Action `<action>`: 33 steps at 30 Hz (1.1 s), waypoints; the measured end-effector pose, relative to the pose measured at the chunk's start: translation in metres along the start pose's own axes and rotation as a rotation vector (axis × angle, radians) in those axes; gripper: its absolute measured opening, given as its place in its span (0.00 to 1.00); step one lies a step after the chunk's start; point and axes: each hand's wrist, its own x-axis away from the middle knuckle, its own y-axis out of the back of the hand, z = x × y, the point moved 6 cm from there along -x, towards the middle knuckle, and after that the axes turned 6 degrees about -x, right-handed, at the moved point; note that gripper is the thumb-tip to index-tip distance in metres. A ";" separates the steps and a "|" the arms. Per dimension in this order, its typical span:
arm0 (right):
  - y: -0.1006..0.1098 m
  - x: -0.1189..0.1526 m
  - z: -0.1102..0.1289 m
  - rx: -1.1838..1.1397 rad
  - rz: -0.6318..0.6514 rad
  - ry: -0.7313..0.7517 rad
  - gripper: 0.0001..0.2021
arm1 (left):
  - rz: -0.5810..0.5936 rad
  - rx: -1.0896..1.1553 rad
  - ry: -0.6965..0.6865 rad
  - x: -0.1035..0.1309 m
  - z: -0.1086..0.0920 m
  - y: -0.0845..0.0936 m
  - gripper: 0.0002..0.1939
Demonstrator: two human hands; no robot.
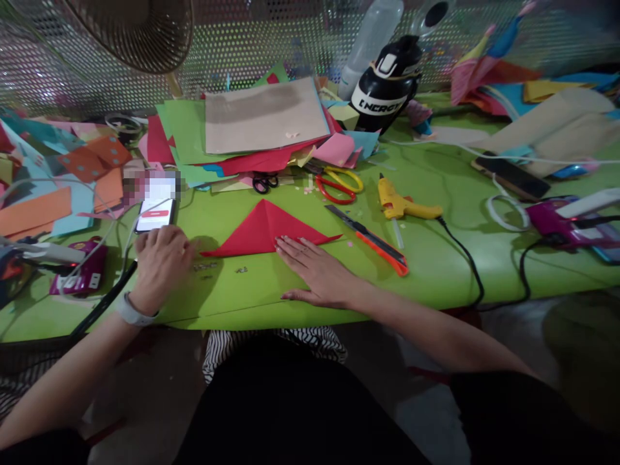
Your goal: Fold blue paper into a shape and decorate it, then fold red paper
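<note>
A red sheet of paper (259,232) lies folded into a wide triangle on the green table, its peak pointing away from me. My right hand (314,268) rests flat on the triangle's lower right part, fingers stretched out and holding nothing. To the left of the paper, my left hand (162,265) is just below a lit phone (157,203), its fingers bent down and partly smeared by motion. Whether anything is in those fingers I cannot make out. Several tiny bits (241,270) lie on the table between my hands.
Right of the paper are an orange box cutter (372,242), a yellow glue gun (407,205) with a black cord, and red-and-yellow scissors (336,187). Behind lie stacked coloured papers (186,129), a black bottle (385,90) and a fan (140,29). Purple power sockets (87,265) sit at left.
</note>
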 end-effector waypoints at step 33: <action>0.014 0.049 -0.030 0.194 -0.138 -0.275 0.49 | 0.086 0.330 -0.474 0.003 -0.139 -0.034 0.52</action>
